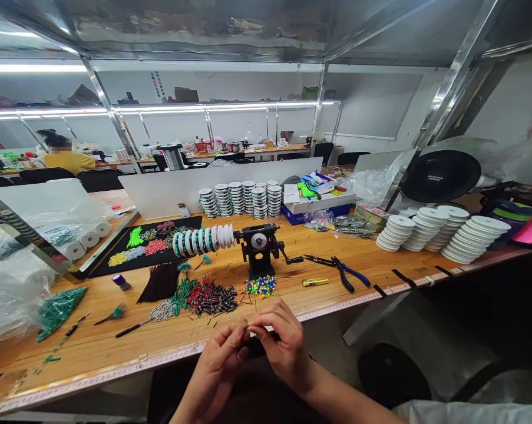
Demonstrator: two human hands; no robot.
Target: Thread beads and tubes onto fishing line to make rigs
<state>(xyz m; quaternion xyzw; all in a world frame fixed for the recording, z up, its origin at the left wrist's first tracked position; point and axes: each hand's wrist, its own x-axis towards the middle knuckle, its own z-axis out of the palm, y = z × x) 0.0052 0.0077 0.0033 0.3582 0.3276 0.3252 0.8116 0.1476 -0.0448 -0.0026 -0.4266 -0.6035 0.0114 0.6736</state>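
My left hand (225,360) and my right hand (281,341) meet at the table's front edge, thumbs and fingertips pinched close together. What they pinch is too small to make out. Just beyond them lie a heap of dark and red small tubular pieces (212,297) and a pile of coloured beads (261,285). Behind the beads stands a black hand-crank winder (260,247), its shaft carrying a row of white spools (204,239) with green on them. Silvery small parts (162,310) and a bundle of dark strands (158,281) lie to the left.
Long-nose pliers (347,274) and a yellow cutter (315,282) lie right of the winder. White spools are stacked at the back (237,199) and right (429,229). A black mat (111,250) holds sorted piles. A metal post (27,227) rises at left. A person (65,154) sits beyond.
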